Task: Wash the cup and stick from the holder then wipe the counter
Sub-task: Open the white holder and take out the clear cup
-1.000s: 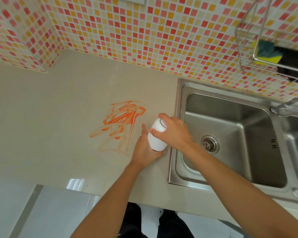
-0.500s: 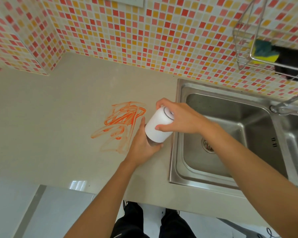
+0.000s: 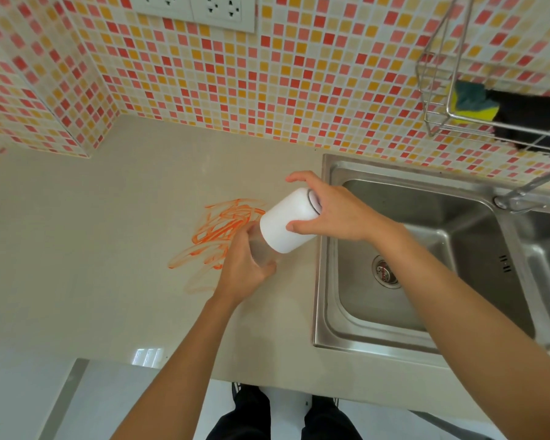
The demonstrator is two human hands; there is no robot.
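My right hand (image 3: 332,213) grips the upper end of a white cylindrical holder (image 3: 285,222), tilted up and to the right above the counter. Below it, my left hand (image 3: 243,269) holds a clear cup (image 3: 261,250) that emerges from the holder's lower end. An orange scribbled stain (image 3: 221,231) marks the beige counter (image 3: 108,249) just left of my hands. No stick is visible.
A steel sink (image 3: 426,249) with a drain sits to the right, its tap (image 3: 521,195) at the far right. A wire rack (image 3: 458,90) on the tiled wall holds a yellow-green sponge (image 3: 472,103) and a dark cloth. Wall sockets sit at the top.
My right hand has lifted and tilted the white holder up and to the right, exposing the clear cup held in my left hand. The view has moved closer.
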